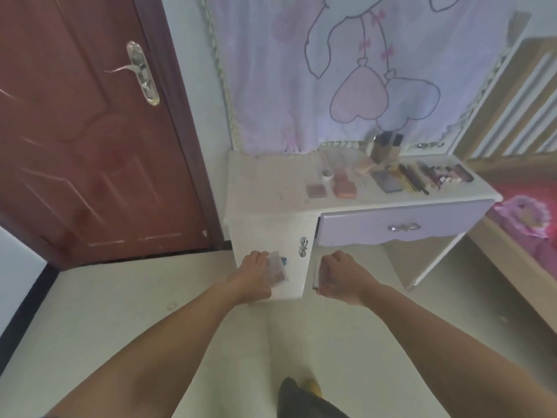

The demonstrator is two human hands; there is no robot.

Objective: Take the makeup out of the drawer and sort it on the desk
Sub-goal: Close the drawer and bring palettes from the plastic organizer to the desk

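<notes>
Fingers of your left hand (pixel 254 274) curl round a small clear packet (pixel 277 271) of pinkish makeup while your right hand (pixel 337 274) is fisted on a thin pale flat item (pixel 315 274), both low before the white desk (pixel 271 188). Behind stand a red-brown door (pixel 75 131), a pale curtain (pixel 346 70) and a bed (pixel 527 218), with bare floor (pixel 135 297) around you. Sorted palettes (pixel 343 185) and pencils (pixel 413 178) cover the desktop's right half above the shut lilac drawer (pixel 401 226); its left half lies bare.

Two hands (pixel 256 274), one desk (pixel 265 191), one lilac drawer (pixel 401 226), three pink compacts (pixel 343 187).
</notes>
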